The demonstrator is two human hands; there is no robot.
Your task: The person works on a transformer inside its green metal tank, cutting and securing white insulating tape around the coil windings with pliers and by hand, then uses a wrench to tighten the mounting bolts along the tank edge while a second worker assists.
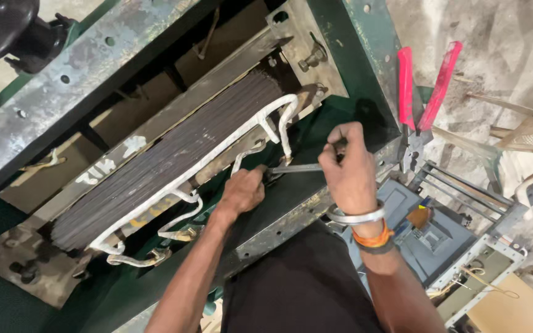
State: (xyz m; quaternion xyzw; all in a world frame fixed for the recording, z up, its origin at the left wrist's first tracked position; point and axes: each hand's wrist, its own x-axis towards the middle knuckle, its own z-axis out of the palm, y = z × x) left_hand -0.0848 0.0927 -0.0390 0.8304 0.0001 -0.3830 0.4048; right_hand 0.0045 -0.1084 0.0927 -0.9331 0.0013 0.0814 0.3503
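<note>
Head view looks down into a green frame [365, 37]: the right hand [350, 163] is closed round a spanner [294, 168] set near the white leads [279, 123], while the left hand [242, 191], curled tight, steadies its far end. Red pliers [421, 98] rest on the frame's edge, and the dark plate stack [168, 160] crowds the left.

Pliers [424, 92]: red handles, grey head. Frame [353, 49]: dark green w/ rust patches. Plate stack [174, 154]: dark grey, fine stripes. Leads [186, 179]: white. Wrench [294, 168]: silver. Bangle [356, 217] silver, wristband [374, 239] orange.
</note>
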